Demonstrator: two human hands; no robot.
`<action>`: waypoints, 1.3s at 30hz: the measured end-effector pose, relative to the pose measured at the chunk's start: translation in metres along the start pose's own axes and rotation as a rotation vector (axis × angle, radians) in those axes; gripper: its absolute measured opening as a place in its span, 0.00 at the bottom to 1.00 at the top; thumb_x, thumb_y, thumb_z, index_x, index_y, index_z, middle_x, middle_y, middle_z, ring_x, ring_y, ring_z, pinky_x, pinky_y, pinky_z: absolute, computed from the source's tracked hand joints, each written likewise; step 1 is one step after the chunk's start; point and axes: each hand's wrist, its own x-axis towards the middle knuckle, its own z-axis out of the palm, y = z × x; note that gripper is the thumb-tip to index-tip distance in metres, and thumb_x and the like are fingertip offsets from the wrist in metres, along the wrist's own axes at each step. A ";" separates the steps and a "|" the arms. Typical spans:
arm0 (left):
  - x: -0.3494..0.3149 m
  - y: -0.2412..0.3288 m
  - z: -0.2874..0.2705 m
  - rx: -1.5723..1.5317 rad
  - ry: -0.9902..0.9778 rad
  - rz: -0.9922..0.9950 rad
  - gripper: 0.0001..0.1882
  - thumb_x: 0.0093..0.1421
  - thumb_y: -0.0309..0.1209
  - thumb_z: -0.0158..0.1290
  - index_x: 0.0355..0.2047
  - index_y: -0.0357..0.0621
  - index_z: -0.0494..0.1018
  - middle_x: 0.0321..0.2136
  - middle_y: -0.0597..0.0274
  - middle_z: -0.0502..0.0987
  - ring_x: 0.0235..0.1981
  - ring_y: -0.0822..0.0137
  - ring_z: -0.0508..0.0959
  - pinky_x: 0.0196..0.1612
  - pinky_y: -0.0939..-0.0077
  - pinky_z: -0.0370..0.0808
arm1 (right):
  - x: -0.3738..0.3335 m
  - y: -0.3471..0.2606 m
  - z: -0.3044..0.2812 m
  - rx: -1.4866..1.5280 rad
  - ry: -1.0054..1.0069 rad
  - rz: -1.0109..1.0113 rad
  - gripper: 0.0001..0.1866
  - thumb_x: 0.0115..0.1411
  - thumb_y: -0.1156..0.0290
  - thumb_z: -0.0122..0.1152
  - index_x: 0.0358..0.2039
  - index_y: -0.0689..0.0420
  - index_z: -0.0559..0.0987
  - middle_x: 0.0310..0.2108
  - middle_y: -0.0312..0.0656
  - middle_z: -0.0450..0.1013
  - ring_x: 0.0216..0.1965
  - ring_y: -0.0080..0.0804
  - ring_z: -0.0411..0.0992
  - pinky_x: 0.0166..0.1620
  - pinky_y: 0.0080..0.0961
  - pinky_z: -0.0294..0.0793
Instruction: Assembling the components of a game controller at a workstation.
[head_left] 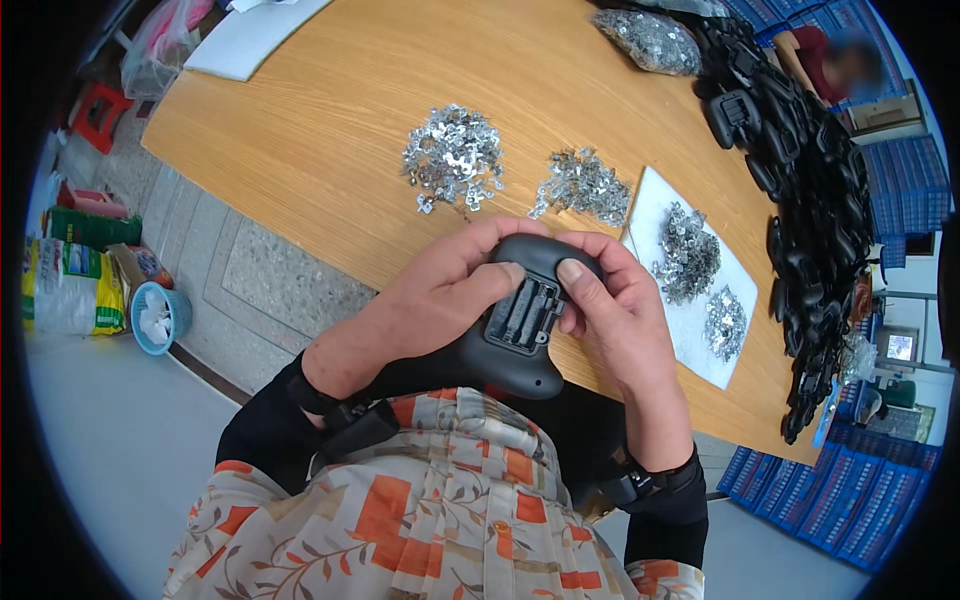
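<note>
A black game controller (508, 372) is held between my two hands above the table's near edge, its back turned up and its battery compartment (523, 312) uncovered. My left hand (430, 295) grips it from the left, with the thumb pressed at the compartment's upper corner. From the other side my right hand (630, 315) holds the controller, thumb on the upper right of its back and fingers curled beneath. Beyond the hands lie loose piles of small silvery metal pieces (452, 155) and thinner metal parts (583, 187).
A white foam sheet (690, 335) to the right bears two more metal piles. Black controller shells (800, 190) are heaped along the table's right side, near a bag of metal pieces (650, 42). Another person (812, 62) is at the far right. A blue basket (178, 320) stands on the floor at left.
</note>
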 end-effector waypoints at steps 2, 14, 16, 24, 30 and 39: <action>0.002 0.005 0.008 0.163 0.017 -0.021 0.25 0.66 0.23 0.48 0.63 0.37 0.65 0.51 0.61 0.74 0.51 0.75 0.74 0.54 0.77 0.73 | -0.003 0.000 -0.003 0.072 -0.034 0.029 0.17 0.68 0.69 0.63 0.53 0.64 0.75 0.36 0.35 0.77 0.28 0.15 0.72 0.33 0.15 0.73; 0.004 0.001 0.011 0.223 -0.044 -0.083 0.26 0.64 0.20 0.49 0.64 0.36 0.65 0.48 0.58 0.76 0.45 0.74 0.77 0.46 0.78 0.77 | -0.015 0.001 -0.012 -0.004 0.045 0.006 0.15 0.66 0.73 0.64 0.51 0.65 0.77 0.30 0.34 0.76 0.24 0.15 0.70 0.29 0.14 0.70; 0.005 0.001 0.016 0.314 -0.012 -0.035 0.25 0.65 0.21 0.49 0.63 0.36 0.66 0.46 0.58 0.77 0.44 0.74 0.78 0.44 0.78 0.78 | -0.015 0.001 -0.012 -0.019 0.050 0.001 0.15 0.66 0.74 0.64 0.50 0.65 0.77 0.30 0.34 0.76 0.23 0.14 0.70 0.28 0.14 0.70; 0.007 0.000 0.021 0.727 0.028 0.131 0.26 0.63 0.23 0.52 0.62 0.33 0.66 0.40 0.57 0.78 0.36 0.75 0.78 0.38 0.79 0.76 | -0.017 0.005 -0.015 -0.028 0.094 -0.022 0.15 0.65 0.74 0.64 0.50 0.65 0.77 0.30 0.34 0.76 0.23 0.15 0.70 0.28 0.14 0.70; 0.008 0.000 0.028 0.715 0.042 0.098 0.26 0.63 0.25 0.53 0.62 0.33 0.66 0.42 0.55 0.78 0.39 0.71 0.79 0.41 0.74 0.77 | -0.017 0.005 -0.017 -0.029 0.088 -0.012 0.14 0.65 0.74 0.64 0.50 0.65 0.77 0.29 0.34 0.76 0.23 0.15 0.70 0.28 0.14 0.70; 0.010 -0.013 0.033 0.831 0.105 0.291 0.27 0.62 0.25 0.52 0.62 0.35 0.66 0.46 0.50 0.79 0.43 0.63 0.80 0.45 0.71 0.78 | -0.019 0.005 -0.021 -0.033 0.114 -0.029 0.14 0.65 0.72 0.65 0.49 0.65 0.78 0.29 0.35 0.77 0.23 0.15 0.71 0.28 0.15 0.71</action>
